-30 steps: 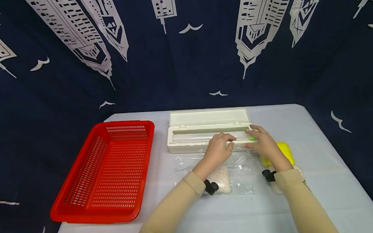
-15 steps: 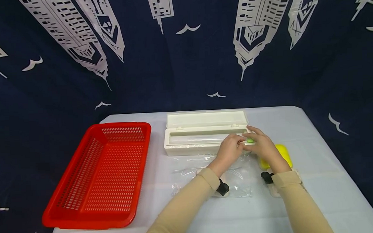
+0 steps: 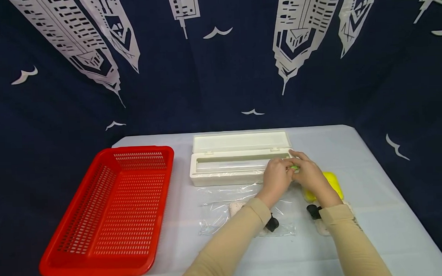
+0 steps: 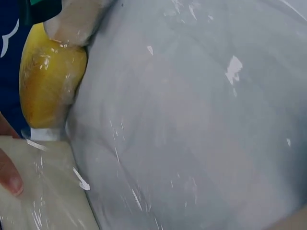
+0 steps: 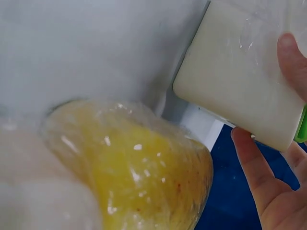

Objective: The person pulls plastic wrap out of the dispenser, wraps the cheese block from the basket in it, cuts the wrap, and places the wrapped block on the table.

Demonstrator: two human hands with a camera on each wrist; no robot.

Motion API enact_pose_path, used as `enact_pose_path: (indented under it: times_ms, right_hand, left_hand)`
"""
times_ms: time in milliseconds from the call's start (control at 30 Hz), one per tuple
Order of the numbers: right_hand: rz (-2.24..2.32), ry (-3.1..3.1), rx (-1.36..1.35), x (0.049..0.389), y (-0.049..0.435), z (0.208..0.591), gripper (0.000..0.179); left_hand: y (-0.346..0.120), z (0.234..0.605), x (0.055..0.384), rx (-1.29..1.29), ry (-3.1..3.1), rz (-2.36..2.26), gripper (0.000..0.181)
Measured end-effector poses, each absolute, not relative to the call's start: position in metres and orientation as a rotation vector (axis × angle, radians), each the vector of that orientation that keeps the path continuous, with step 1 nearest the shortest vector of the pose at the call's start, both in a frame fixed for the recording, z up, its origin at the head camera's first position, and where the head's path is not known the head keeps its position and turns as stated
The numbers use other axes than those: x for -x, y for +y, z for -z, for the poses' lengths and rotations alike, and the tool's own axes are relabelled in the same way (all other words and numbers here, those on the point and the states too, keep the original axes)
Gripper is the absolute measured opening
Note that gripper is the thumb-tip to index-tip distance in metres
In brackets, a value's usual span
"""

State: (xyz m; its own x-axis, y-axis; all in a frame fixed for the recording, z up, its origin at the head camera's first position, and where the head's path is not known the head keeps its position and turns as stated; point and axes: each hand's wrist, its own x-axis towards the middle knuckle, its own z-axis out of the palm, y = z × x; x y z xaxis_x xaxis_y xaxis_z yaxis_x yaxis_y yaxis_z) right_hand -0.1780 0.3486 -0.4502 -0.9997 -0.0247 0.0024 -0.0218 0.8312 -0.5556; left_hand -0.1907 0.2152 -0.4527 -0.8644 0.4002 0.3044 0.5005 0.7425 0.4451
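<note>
A white cling film dispenser [image 3: 222, 179] stands at the back of the table with its lid up and the film roll [image 3: 225, 165] inside. At its right end, my left hand [image 3: 275, 178] pinches near the green cutter slider [image 3: 294, 167]. My right hand [image 3: 311, 175] grips that same end, fingers around the corner; the green slider [image 5: 301, 127] shows beside them in the right wrist view. Clear film [image 3: 214, 219] runs from the dispenser toward me. It lies over or under a pale speckled block [image 3: 236, 207], cannot tell which; my left arm partly hides the block.
A red perforated basket [image 3: 110, 211] stands at the left. Right of the dispenser lies a yellow rounded item [image 3: 333, 183], film-wrapped in the right wrist view. A pale item [image 3: 321, 228] sits in front of it, partly under my right wrist. A dark patterned cloth [image 3: 218, 73] hangs behind.
My left hand has moved right along the dispenser's front to meet the right hand at the green slider. The right hand stays at the dispenser's end. The head view has shifted slightly.
</note>
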Motion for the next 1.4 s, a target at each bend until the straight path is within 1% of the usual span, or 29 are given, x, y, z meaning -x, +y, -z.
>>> enact_pose_path:
  times_ms: [167,433,567,667,833,1067,1267,1400]
  right_hand:
    - [0.899,3.018,0.081,0.178,0.346,0.448,0.048]
    - [0.841,3.016,0.101,0.180,0.343,0.446,0.052]
    - [0.850,3.016,0.108,0.180,0.341,0.447,0.052]
    - [0.860,3.013,0.124,0.180,0.340,0.447,0.056]
    - [0.839,2.998,0.126,0.181,0.344,0.444,0.065]
    - [0.822,2.961,0.094,0.180,0.348,0.441,0.067]
    - [0.808,2.956,0.084,0.178,0.351,0.442,0.067]
    - [0.814,2.949,0.096,0.179,0.351,0.444,0.068]
  left_hand:
    - [0.214,0.452,0.192,0.642,-2.793,0.735,0.012]
    - [0.204,0.451,0.198,0.751,-2.783,0.518,0.012]
    - [0.198,0.453,0.199,0.791,-2.764,0.452,0.018]
    - [0.189,0.453,0.200,0.791,-2.764,0.464,0.018]
    - [0.162,0.447,0.203,0.745,-2.818,0.579,0.008]
    - [0.119,0.434,0.204,0.593,-2.943,0.639,0.009]
    - [0.080,0.434,0.209,0.505,-2.978,0.725,0.011]
    - [0.048,0.434,0.211,0.362,-2.982,0.767,0.009]
